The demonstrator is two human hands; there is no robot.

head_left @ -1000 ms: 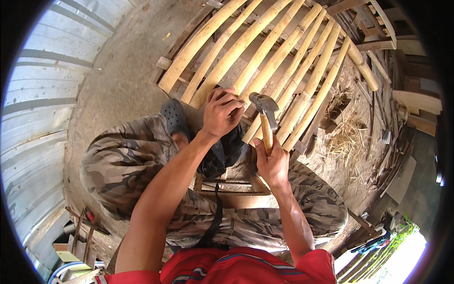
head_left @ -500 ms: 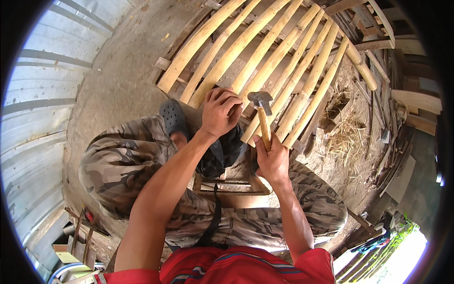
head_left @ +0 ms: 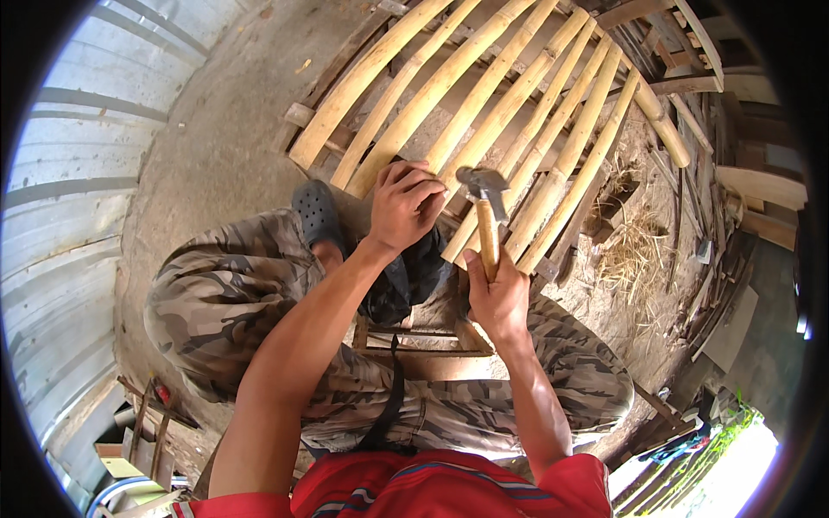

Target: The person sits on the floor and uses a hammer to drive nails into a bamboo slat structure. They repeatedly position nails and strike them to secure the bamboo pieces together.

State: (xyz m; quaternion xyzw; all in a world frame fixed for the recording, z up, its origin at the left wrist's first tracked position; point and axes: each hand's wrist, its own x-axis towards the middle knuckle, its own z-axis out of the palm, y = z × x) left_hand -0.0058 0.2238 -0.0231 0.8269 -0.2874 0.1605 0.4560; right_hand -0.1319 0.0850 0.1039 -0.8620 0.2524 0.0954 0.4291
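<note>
My right hand (head_left: 501,302) is wrapped round the wooden handle of a hammer (head_left: 489,233), its dark metal head upward over the bamboo slats. Several pale bamboo slats (head_left: 505,108) lie side by side across a wooden frame in front of me. At the near ends of the middle slats is my left hand (head_left: 404,205), its fingers curled and pinched together. Whatever sits between those fingertips, perhaps something small, is too hidden to name. Between my legs, a black bag or cloth (head_left: 406,281) hangs under my left hand.
A low wooden frame (head_left: 423,352) stands between my legs. Dry straw (head_left: 639,263) and scrap wood lie to the right. Corrugated metal sheeting (head_left: 78,207) walls the left side. A grey clog (head_left: 318,216) is on my foot beside the slats.
The hammer head has tilted and shifted slightly to the right, with some blur. My left hand stays nearly in place at the slat ends.
</note>
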